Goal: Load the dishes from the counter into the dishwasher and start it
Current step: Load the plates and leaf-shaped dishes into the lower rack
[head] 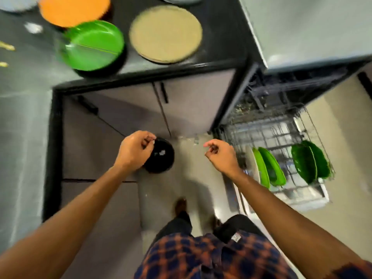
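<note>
My left hand grips a small black bowl by its rim, held low in front of the cabinet doors. My right hand hangs beside it with fingers loosely curled and nothing in it, just left of the dishwasher's pulled-out lower rack. Several green plates stand upright in that rack. On the black counter above lie a green plate, a tan plate and an orange plate.
The open dishwasher sits right of the counter's corner under a grey top. Grey cabinet doors with dark handles face me. My feet and plaid shirt fill the floor below. Pale plates peek in at the top edge.
</note>
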Action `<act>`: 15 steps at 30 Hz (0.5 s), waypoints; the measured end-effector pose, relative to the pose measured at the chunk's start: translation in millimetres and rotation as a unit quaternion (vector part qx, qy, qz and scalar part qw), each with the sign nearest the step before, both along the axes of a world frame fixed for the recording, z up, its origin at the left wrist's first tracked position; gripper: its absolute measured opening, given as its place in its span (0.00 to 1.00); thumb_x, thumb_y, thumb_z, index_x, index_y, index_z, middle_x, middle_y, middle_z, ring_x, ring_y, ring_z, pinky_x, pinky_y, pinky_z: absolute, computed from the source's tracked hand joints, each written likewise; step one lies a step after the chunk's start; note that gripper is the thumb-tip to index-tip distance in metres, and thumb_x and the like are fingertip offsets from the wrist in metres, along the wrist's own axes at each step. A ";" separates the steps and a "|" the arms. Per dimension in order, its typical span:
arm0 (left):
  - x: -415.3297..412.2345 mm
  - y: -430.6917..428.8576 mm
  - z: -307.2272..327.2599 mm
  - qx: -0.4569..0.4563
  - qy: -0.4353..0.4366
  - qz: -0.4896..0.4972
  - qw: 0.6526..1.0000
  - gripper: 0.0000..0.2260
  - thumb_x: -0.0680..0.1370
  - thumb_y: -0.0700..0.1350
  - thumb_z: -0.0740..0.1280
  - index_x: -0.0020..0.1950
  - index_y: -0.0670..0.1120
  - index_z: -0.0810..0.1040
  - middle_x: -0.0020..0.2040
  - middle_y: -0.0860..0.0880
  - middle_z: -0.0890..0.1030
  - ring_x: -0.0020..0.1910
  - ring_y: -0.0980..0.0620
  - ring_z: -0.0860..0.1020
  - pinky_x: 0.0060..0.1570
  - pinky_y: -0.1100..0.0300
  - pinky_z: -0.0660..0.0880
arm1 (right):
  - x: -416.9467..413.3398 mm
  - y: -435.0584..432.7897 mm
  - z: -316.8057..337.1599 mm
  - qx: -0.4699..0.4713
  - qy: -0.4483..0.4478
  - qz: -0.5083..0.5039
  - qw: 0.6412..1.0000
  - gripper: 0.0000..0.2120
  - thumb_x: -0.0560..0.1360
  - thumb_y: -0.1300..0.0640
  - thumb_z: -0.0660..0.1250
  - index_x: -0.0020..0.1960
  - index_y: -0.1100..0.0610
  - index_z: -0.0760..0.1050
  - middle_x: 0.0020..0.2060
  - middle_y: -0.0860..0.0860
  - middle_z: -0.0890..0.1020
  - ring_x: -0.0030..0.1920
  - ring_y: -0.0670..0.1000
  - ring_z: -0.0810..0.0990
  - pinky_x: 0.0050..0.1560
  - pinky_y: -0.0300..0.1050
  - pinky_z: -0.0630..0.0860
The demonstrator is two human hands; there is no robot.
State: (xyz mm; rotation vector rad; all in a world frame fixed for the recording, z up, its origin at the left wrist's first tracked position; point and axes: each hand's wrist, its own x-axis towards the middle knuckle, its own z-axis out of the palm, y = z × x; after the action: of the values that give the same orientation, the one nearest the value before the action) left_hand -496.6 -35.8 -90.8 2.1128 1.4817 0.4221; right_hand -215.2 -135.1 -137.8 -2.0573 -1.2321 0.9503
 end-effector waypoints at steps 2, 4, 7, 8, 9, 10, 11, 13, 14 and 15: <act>-43.2 9.3 27.3 0.057 0.006 0.018 0.998 0.04 0.76 0.41 0.71 0.49 0.47 0.83 0.44 0.50 0.83 0.41 0.50 0.80 0.46 0.58 0.75 | -31.7 31.2 30.4 0.029 -0.021 0.078 0.996 0.10 0.70 0.60 0.72 0.48 0.47 0.84 0.35 0.42 0.80 0.38 0.48 0.80 0.47 0.46 0.79; -82.2 22.7 53.9 0.109 0.009 0.050 0.993 0.06 0.75 0.44 0.68 0.48 0.46 0.83 0.43 0.49 0.83 0.42 0.48 0.80 0.46 0.56 0.74 | -62.1 68.2 58.6 0.066 -0.043 0.149 0.986 0.08 0.72 0.59 0.72 0.49 0.48 0.84 0.37 0.41 0.79 0.38 0.46 0.80 0.47 0.47 0.79; -141.9 37.7 81.0 0.160 0.004 0.131 0.978 0.09 0.75 0.45 0.66 0.50 0.46 0.84 0.45 0.48 0.83 0.44 0.45 0.79 0.49 0.53 0.74 | -109.9 119.7 93.6 0.118 -0.051 0.230 0.965 0.08 0.73 0.60 0.72 0.49 0.49 0.83 0.38 0.44 0.80 0.38 0.46 0.80 0.46 0.48 0.79; -158.5 40.8 86.4 0.172 0.009 0.159 0.972 0.09 0.75 0.45 0.66 0.51 0.45 0.84 0.46 0.47 0.82 0.45 0.44 0.78 0.50 0.52 0.73 | -124.0 134.2 102.5 0.134 -0.055 0.252 0.957 0.08 0.72 0.61 0.72 0.49 0.50 0.83 0.39 0.45 0.81 0.39 0.48 0.80 0.46 0.48 0.79; -172.4 43.1 87.8 0.177 0.018 0.186 0.966 0.10 0.75 0.46 0.67 0.52 0.45 0.84 0.48 0.46 0.82 0.47 0.43 0.78 0.51 0.51 0.73 | -136.1 145.5 110.1 0.150 -0.062 0.267 0.950 0.08 0.72 0.62 0.72 0.49 0.52 0.83 0.40 0.48 0.81 0.40 0.49 0.80 0.47 0.49 0.79; -187.9 46.8 89.3 0.181 0.026 0.222 0.958 0.11 0.74 0.46 0.67 0.53 0.46 0.83 0.49 0.46 0.82 0.49 0.42 0.78 0.52 0.51 0.73 | -151.1 161.2 117.4 0.167 -0.069 0.283 0.942 0.08 0.71 0.62 0.72 0.49 0.53 0.84 0.40 0.49 0.82 0.41 0.51 0.80 0.47 0.49 0.78; -198.2 49.7 90.0 0.178 0.031 0.251 0.951 0.12 0.74 0.47 0.67 0.54 0.46 0.83 0.51 0.45 0.82 0.50 0.41 0.78 0.53 0.50 0.73 | -162.6 174.6 122.6 0.181 -0.076 0.295 0.935 0.09 0.71 0.61 0.72 0.50 0.53 0.84 0.41 0.50 0.82 0.42 0.51 0.80 0.48 0.50 0.78; -217.0 57.4 85.9 0.161 0.031 0.298 0.940 0.13 0.73 0.48 0.68 0.55 0.47 0.83 0.52 0.46 0.82 0.53 0.40 0.78 0.55 0.48 0.73 | -185.5 202.8 131.6 0.200 -0.085 0.312 0.925 0.09 0.71 0.60 0.72 0.51 0.52 0.84 0.44 0.50 0.83 0.46 0.53 0.81 0.50 0.50 0.78; -223.0 63.2 83.5 0.153 0.028 0.312 0.937 0.13 0.73 0.49 0.68 0.55 0.47 0.83 0.52 0.46 0.82 0.54 0.40 0.78 0.56 0.48 0.73 | -194.7 216.9 135.7 0.211 -0.087 0.313 0.922 0.10 0.72 0.59 0.72 0.52 0.52 0.83 0.46 0.49 0.83 0.48 0.53 0.81 0.51 0.50 0.78; -229.3 70.3 81.3 0.144 0.024 0.326 0.934 0.13 0.73 0.49 0.68 0.55 0.47 0.83 0.52 0.46 0.82 0.54 0.40 0.78 0.56 0.48 0.73 | -204.4 232.7 139.7 0.220 -0.091 0.315 0.919 0.10 0.72 0.58 0.72 0.53 0.51 0.83 0.47 0.49 0.83 0.50 0.53 0.80 0.53 0.50 0.78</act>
State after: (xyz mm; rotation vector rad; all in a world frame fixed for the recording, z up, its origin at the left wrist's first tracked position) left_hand -725.9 34.4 -9.5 1.7836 2.2575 0.8774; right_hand -419.6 97.6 1.9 -1.4292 -2.0648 0.6524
